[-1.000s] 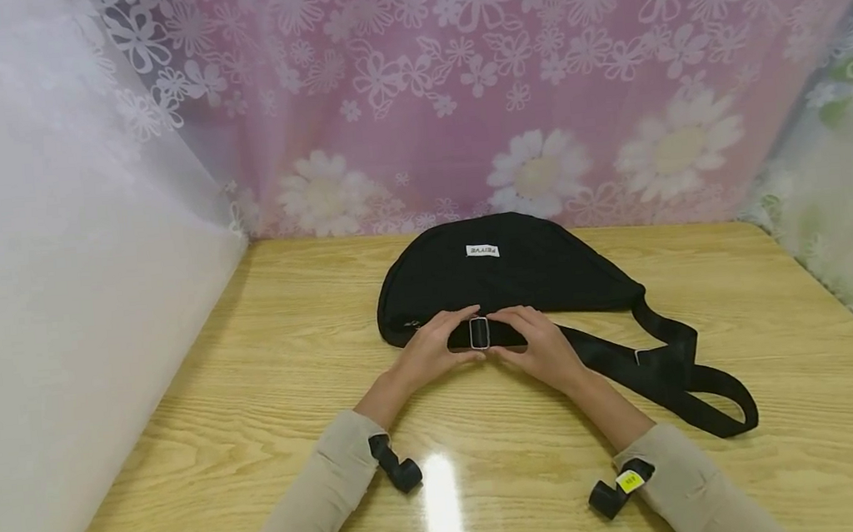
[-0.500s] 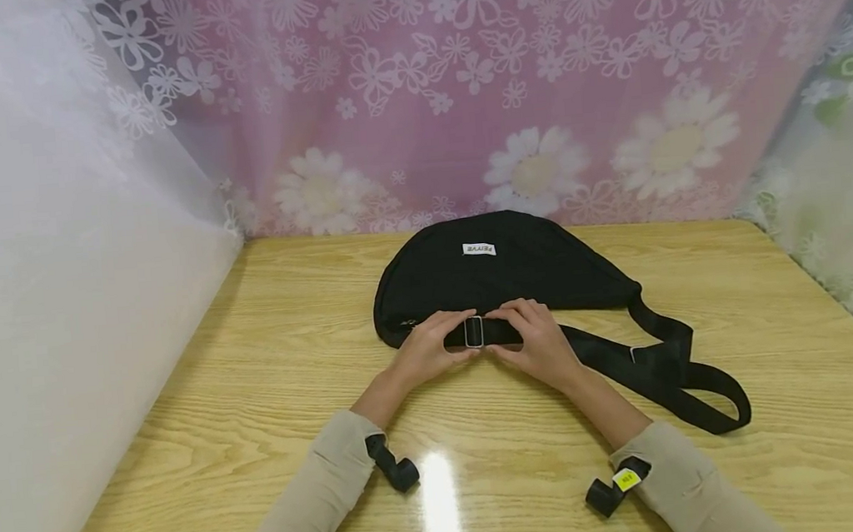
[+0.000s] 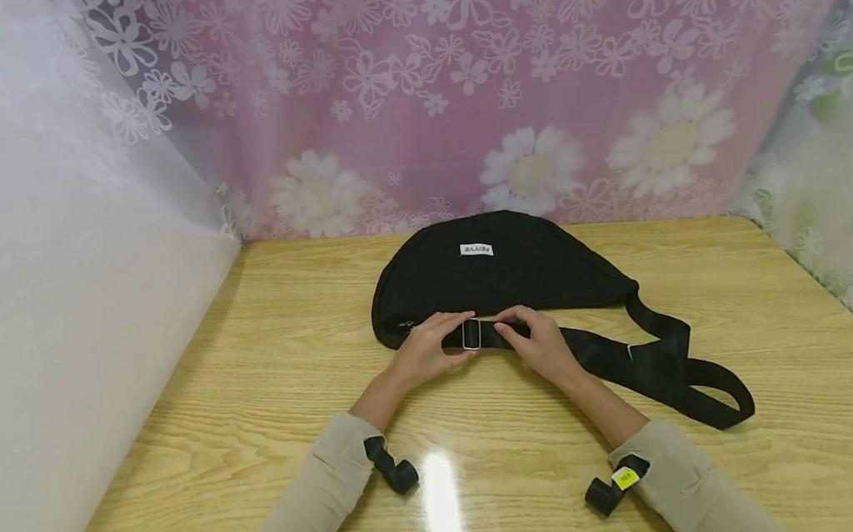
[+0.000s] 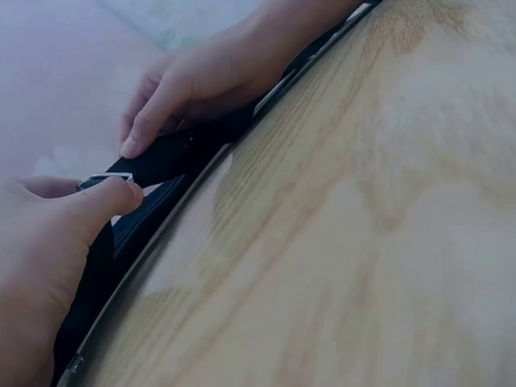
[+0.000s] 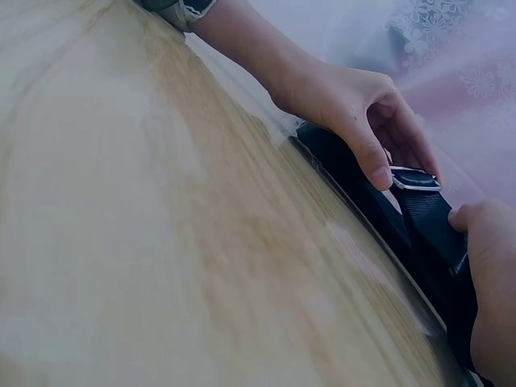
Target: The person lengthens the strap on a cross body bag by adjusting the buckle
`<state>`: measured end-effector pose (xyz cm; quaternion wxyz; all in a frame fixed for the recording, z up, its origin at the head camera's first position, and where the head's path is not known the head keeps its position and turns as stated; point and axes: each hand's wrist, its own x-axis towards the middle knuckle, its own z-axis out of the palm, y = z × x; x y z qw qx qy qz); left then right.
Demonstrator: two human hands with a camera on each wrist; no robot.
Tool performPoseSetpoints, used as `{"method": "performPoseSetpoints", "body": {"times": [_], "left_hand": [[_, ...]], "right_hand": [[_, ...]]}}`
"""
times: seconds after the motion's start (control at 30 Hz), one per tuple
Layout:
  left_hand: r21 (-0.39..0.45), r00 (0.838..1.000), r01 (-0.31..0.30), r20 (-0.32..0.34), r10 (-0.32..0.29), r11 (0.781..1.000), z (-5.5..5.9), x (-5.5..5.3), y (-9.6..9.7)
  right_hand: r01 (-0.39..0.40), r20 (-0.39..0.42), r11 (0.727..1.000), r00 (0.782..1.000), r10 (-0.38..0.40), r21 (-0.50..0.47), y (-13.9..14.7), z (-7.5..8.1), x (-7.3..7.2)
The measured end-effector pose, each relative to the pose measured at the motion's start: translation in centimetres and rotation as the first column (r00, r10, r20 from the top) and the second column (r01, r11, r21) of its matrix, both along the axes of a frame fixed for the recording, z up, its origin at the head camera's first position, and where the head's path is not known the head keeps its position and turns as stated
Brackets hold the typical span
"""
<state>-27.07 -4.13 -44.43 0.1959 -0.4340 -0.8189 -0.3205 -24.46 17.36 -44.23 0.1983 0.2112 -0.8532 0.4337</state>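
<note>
The left hand (image 3: pixel 427 348) covers the place where the strap (image 3: pixel 606 352) runs toward the left end of the bag (image 3: pixel 525 275), so that join is hidden. The right hand (image 3: pixel 541 345) hides a short stretch of strap, and some of its fingers are out of sight behind the webbing. Both forearms are cut off at the near edge, and in each wrist view black strap and black bag merge, hard to tell apart. At the far side, the bag's top overlaps the foot of a pink flowered curtain (image 3: pixel 502 85); whether they touch I cannot tell. A white sheet (image 3: pixel 56 245) hangs at the left, a pale flowered one at the right. Black bands (image 3: pixel 393 466) show at the beige sleeves (image 3: pixel 316 483), the right one with a yellow tag (image 3: pixel 626 477). The bag lies flat on the far half of the wooden surface (image 3: pixel 517 459), rounded side far, with a white label (image 3: pixel 476 249) whose letters are upside down. The left hand pinches the silver buckle (image 3: pixel 471 334) by its edges; just right of it, the right hand pinches the strap, which loops away to the right
</note>
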Motion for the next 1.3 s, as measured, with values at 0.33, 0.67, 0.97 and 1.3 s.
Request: {"method": "performPoseSetpoints", "body": {"times": [0.33, 0.67, 0.97, 1.3], "left_hand": [[0.053, 0.990, 0.028, 0.138, -0.035, 0.998, -0.2, -0.1, 0.1], [0.052, 0.964, 0.026, 0.263, -0.039, 0.998, -0.1, -0.2, -0.1], [0.010, 0.942, 0.036, 0.334, -0.037, 0.999, 0.0, 0.1, 0.2], [-0.001, 0.935, 0.044, 0.353, -0.041, 0.999, -0.3, -0.2, 0.2]], "right_hand": [[0.041, 0.140, 0.994, 0.990, -0.026, -0.103, -0.2, -0.1, 0.0], [0.026, 0.167, 0.987, 0.986, 0.001, -0.158, -1.6, -0.4, -0.3], [0.028, 0.174, 0.987, 0.985, 0.000, -0.157, -2.0, -0.3, 0.0], [0.037, 0.155, 0.991, 0.988, -0.016, -0.130, -1.9, -0.1, 0.2]]}}
